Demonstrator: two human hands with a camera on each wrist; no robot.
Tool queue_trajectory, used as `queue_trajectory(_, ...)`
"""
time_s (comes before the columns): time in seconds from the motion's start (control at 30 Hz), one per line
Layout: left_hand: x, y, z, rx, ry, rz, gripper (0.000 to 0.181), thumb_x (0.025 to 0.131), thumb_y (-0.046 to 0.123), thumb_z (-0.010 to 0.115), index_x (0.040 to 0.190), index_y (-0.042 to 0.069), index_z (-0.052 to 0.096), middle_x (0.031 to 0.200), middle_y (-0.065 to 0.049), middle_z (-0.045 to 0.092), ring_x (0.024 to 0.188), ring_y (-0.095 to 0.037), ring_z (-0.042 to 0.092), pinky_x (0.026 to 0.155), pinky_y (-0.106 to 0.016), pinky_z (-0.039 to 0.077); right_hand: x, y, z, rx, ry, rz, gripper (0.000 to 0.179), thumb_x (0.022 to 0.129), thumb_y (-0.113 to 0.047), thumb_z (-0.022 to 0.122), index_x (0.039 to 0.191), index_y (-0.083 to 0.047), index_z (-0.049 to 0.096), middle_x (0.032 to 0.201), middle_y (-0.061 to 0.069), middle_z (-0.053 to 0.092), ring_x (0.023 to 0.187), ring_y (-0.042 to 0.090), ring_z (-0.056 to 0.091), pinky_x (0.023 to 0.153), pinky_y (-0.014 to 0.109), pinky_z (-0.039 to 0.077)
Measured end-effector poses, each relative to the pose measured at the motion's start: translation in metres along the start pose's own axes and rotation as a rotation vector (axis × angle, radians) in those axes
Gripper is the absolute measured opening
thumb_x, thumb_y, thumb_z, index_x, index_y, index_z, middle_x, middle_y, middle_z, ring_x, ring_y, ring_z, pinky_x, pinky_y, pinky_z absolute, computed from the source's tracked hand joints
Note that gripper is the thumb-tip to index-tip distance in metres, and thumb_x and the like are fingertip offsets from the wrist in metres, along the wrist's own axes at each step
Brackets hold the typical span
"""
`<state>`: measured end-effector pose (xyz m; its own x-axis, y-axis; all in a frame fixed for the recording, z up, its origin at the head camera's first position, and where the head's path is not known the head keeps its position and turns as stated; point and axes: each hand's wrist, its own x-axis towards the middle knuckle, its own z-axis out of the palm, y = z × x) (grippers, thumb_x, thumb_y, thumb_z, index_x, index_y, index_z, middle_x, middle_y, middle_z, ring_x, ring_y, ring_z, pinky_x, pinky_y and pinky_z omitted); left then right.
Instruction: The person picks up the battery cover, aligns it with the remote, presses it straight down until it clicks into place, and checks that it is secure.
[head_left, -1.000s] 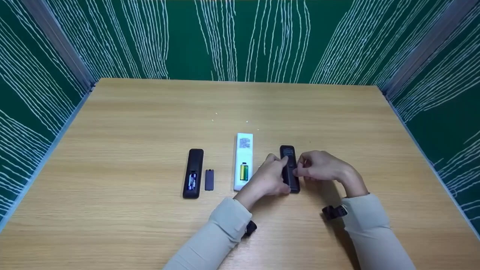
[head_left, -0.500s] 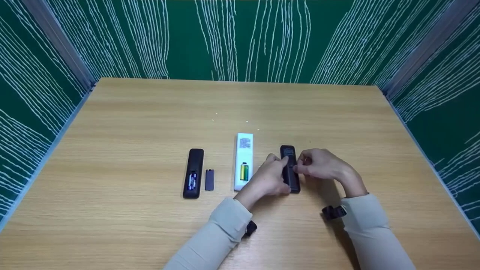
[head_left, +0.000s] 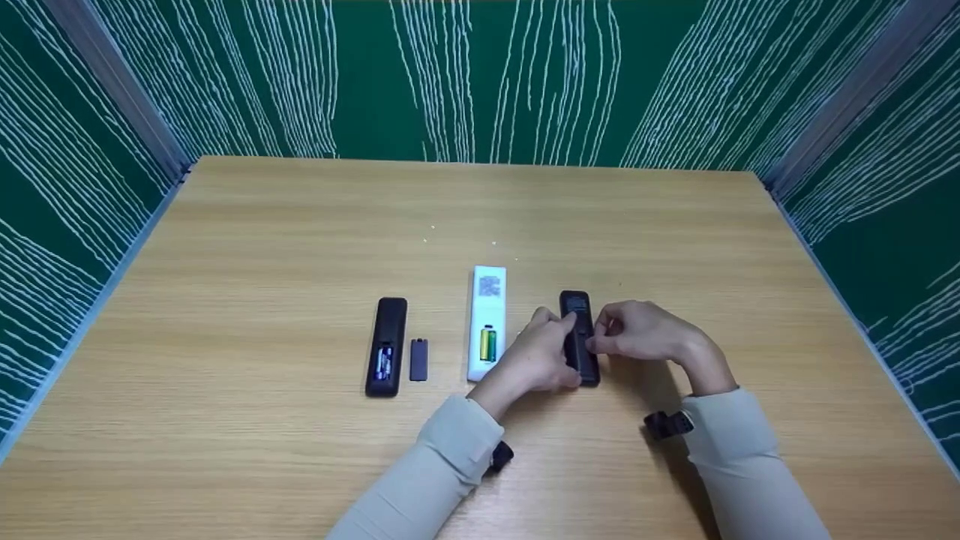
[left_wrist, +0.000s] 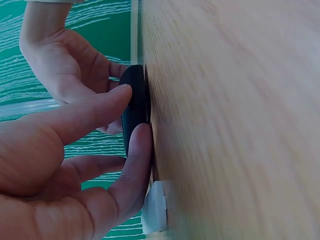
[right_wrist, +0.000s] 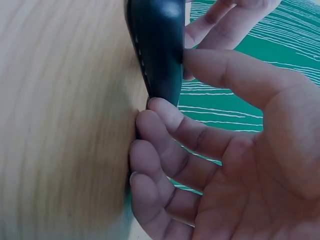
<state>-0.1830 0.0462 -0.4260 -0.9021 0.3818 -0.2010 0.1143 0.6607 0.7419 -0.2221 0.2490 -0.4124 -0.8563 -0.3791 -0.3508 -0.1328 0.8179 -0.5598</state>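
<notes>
A black remote control (head_left: 576, 304) lies back up on the table, right of the middle. My left hand (head_left: 536, 356) grips it from the left, the thumb near its upper part and a finger at its lower end. In the left wrist view, the left thumb and fingers hold the dark body of the remote (left_wrist: 131, 120). From the right, my right hand (head_left: 641, 330) pinches the remote's edge. The right wrist view has the right thumb against the remote's back (right_wrist: 157, 40) and the index fingertip at its side. Whether its battery cover is on is hard to tell.
A white remote control (head_left: 489, 311) shows yellow and green batteries (head_left: 488, 345) in its uncovered compartment. Farther left lies another black remote (head_left: 388, 322) with batteries (head_left: 385, 363) exposed, a loose battery cover (head_left: 419, 360) beside it. Tiny white specks dot the wooden table (head_left: 300, 225).
My right hand shifted very slightly up along the remote's edge and came back down. The left hand and all the remotes keep their places.
</notes>
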Motion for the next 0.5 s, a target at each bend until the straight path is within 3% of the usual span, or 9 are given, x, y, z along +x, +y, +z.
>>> queue_trajectory(0.23,-0.0005,0.0000,-0.0001,-0.032,0.000,-0.008,0.104,0.076,0.000,0.091,0.164,0.006,0.037,0.144,-0.009,0.048,0.111,-0.019,0.058,0.095,-0.020,0.052,-0.0016,-0.0008,-0.0012,0.006,-0.044,0.003,0.029,0.093,-0.036,0.076,0.099,-0.009,0.067,0.082,0.001,0.063,0.072,0.017,0.055,0.061,0.029,0.043)
queue_trajectory(0.5,-0.0006,0.0011,0.0004,-0.015,-0.004,-0.012,0.104,0.076,0.001,0.091,0.165,0.007,0.036,0.146,-0.009,0.049,0.115,-0.020,0.058,0.102,-0.021,0.051,-0.0030,-0.0015,-0.0021,-0.001,-0.079,0.008,0.029,0.090,-0.034,0.079,0.098,-0.010,0.066,0.079,-0.001,0.062,0.071,0.016,0.054,0.062,0.029,0.042)
